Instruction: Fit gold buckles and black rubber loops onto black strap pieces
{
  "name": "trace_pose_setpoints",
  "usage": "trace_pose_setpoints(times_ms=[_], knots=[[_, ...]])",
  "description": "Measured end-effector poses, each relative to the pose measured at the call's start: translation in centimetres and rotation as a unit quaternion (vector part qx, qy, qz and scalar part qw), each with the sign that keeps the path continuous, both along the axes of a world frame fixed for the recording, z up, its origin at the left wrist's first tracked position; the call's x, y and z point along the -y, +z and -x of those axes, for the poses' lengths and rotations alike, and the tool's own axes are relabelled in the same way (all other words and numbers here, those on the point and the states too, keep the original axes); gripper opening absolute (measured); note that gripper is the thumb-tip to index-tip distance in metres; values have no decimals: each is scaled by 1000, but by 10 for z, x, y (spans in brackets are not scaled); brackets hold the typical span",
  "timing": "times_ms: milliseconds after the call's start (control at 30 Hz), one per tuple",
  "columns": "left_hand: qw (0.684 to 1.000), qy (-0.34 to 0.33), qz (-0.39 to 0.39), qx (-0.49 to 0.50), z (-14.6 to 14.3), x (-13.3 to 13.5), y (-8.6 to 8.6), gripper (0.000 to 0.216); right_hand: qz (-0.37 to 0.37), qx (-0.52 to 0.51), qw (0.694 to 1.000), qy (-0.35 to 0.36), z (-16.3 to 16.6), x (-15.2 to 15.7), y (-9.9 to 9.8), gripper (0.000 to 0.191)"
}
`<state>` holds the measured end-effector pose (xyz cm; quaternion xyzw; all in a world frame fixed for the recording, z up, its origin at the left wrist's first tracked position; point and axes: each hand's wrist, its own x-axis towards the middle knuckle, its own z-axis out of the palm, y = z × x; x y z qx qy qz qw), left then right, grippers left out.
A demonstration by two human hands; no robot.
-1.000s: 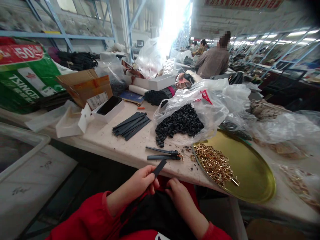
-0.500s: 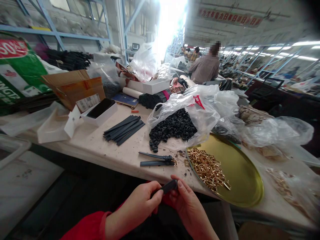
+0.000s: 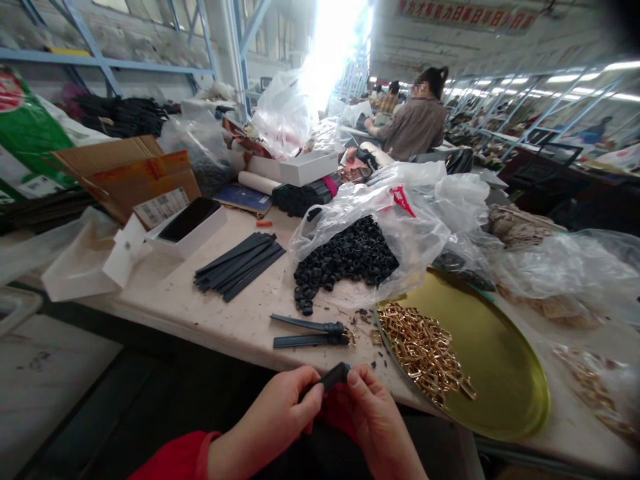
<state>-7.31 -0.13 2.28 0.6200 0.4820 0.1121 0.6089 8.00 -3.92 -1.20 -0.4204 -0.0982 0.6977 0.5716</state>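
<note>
Between my hands is a dark strap (image 3: 332,379), held just off the table's front edge. My left hand (image 3: 287,403) pinches its near part between thumb and fingers. At the far end, the thumb and fingers of my right hand (image 3: 371,400) close on the strap's tip; its small detail there is partly hidden. Just beyond lie two straps with loops and gold buckles (image 3: 311,333). A stack of plain dark strips (image 3: 241,264) rests farther left. Small black loops (image 3: 347,261) spill from a clear plastic bag (image 3: 420,233). Gold buckles (image 3: 423,343) are heaped on a round gold tray (image 3: 510,373).
On the left stand an open cardboard box (image 3: 135,177) and a white box with a dark phone-like slab (image 3: 189,220). Plastic bags (image 3: 575,273) crowd the right side. Another person (image 3: 415,123) sits farther back. A white bin (image 3: 17,307) is at the lower left.
My right hand's fingers have drawn in more closely around the strap's end. The camera view has shifted slightly, and the person at the back has turned and sits more upright.
</note>
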Motion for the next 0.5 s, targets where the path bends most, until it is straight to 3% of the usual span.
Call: trace_pose_setpoints(times_ms=[100, 167, 233, 433, 500], knots=[[999, -35, -27, -31, 2, -1, 4, 23, 13, 33, 999, 13, -4, 5, -6, 27], [995, -68, -44, -55, 3, -2, 7, 24, 18, 72, 996, 51, -8, 8, -10, 34], [991, -105, -54, -70, 4, -4, 11, 25, -9, 146, 984, 101, -11, 10, -11, 29], [955, -231, -126, -134, 17, -13, 23, 25, -80, 379, 896, 219, -23, 15, 5, 14], [936, -247, -181, -171, 22, -14, 25, 22, -87, 478, 842, 233, -27, 18, 12, 11]])
